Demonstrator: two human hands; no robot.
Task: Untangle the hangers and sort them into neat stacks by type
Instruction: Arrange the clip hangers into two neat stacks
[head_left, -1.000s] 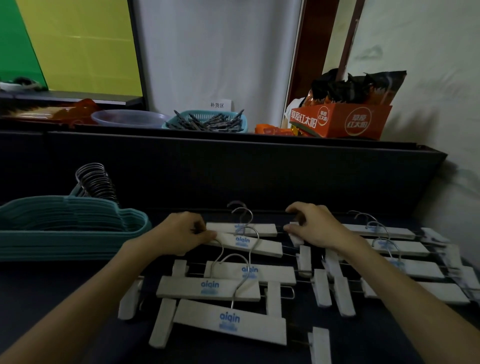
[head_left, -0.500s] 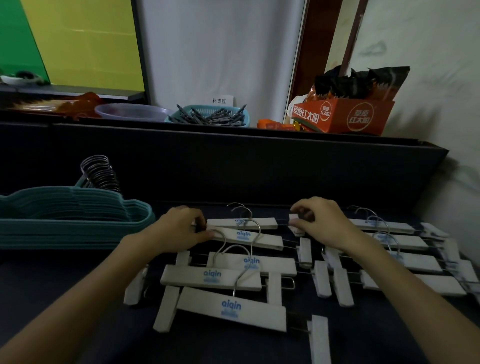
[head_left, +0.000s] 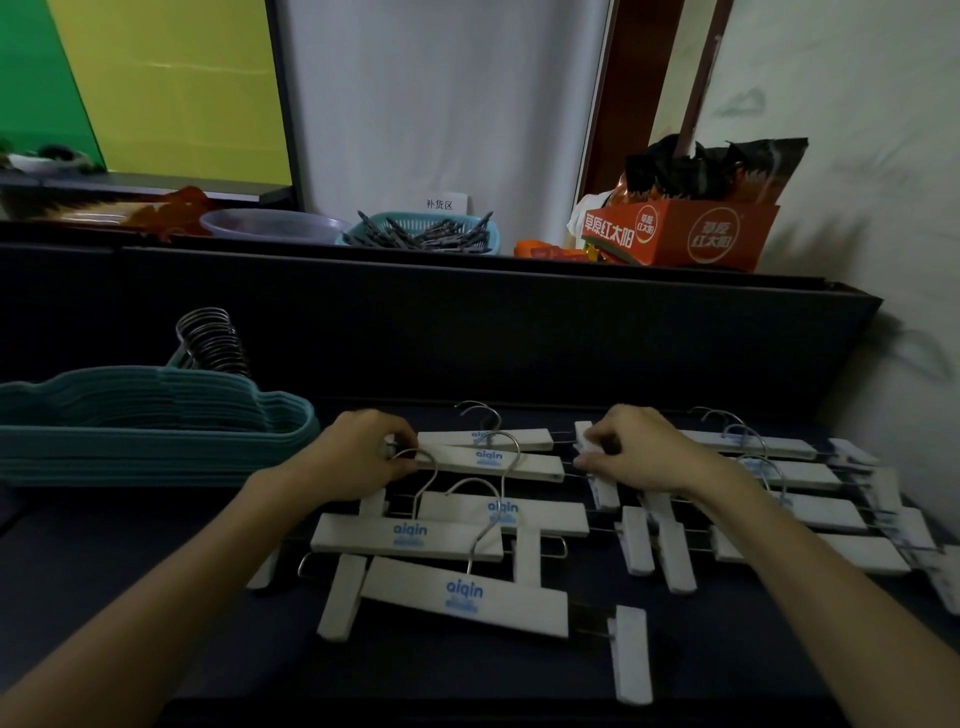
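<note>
Several white wooden clip hangers with metal hooks lie overlapped on the dark table (head_left: 156, 613). My left hand (head_left: 358, 457) grips the left end of a far white hanger (head_left: 498, 461), fingers curled round it. My right hand (head_left: 639, 452) pinches the white clip (head_left: 584, 441) at that hanger's right end. More white hangers (head_left: 810, 509) lie in a row to the right, partly under my right forearm. A neat stack of teal hangers (head_left: 145, 431) with bunched metal hooks sits at the left.
A dark raised panel (head_left: 467, 332) backs the table. On the ledge above stand a teal basket of clothes pegs (head_left: 421, 236), a clear bowl (head_left: 270, 226) and an orange carton (head_left: 685, 234). A wall closes the right side.
Both hands stay on the ends of the far white hanger, nudged slightly toward the back. The view has tilted a little.
</note>
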